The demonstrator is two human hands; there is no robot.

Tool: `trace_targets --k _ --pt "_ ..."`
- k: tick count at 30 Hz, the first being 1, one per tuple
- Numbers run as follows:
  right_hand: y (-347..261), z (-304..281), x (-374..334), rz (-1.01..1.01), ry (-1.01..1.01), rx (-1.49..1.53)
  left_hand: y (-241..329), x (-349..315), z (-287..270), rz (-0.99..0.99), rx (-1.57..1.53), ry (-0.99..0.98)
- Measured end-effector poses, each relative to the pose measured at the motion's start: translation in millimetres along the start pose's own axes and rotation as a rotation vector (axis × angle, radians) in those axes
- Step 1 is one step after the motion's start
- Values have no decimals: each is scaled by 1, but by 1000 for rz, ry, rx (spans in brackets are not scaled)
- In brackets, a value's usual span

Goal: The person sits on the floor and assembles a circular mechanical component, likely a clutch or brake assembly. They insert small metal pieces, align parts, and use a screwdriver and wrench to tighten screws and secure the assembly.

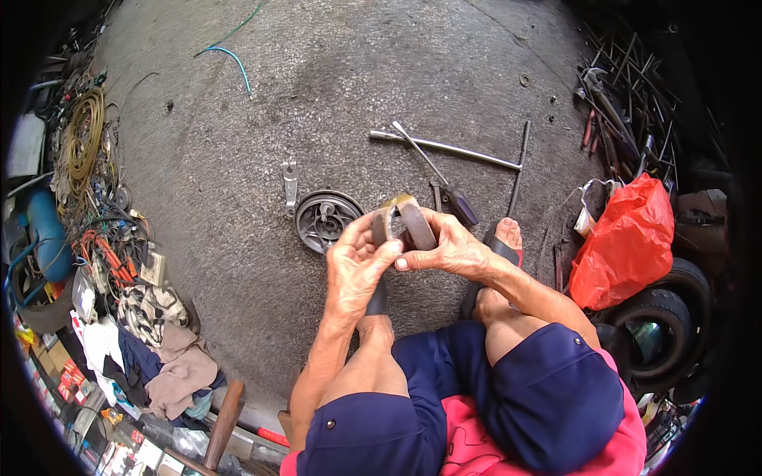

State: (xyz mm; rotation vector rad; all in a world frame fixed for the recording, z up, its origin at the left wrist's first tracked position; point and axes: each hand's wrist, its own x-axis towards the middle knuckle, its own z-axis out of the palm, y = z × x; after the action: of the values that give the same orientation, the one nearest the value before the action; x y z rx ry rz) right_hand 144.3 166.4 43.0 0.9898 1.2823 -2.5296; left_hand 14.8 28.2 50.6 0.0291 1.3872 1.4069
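Grey metal lever [290, 184] against a round wheel plate [325, 212], both on the floor [238, 262]. Left hand [355, 262] next: thumb and fingers clamped on one of two curved brake shoes [417, 224]. Shoes sit off the floor, between both hands. Right hand [455, 247] grips the other shoe, thumb in front; thumb tips close together, fingers curled. Further right: screwdriver [460, 205], long T-handle wrench [460, 148], red plastic bag [627, 238].

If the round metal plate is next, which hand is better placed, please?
Probably the left hand: it is nearer the round metal plate, while the right hand is farther across. Both hold curved parts.
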Motion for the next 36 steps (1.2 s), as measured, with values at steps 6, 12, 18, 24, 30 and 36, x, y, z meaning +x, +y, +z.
trace_targets --k 6,12,18,24,30,36 --pt "38 -17 7 21 207 -266 -25 2 -23 122 449 185" --pt "28 -22 7 -33 393 -852 -38 26 -109 290 904 678" --pt "51 -32 11 -433 261 -1248 -31 46 -117 86 513 393" --pt "84 -42 24 -596 303 -1644 -26 45 -81 -228 -94 139" --pt "70 -48 15 -391 363 -1311 -31 53 -87 -339 -356 47" --pt "68 -49 12 -419 385 -1308 -46 32 -93 -348 -936 -21"
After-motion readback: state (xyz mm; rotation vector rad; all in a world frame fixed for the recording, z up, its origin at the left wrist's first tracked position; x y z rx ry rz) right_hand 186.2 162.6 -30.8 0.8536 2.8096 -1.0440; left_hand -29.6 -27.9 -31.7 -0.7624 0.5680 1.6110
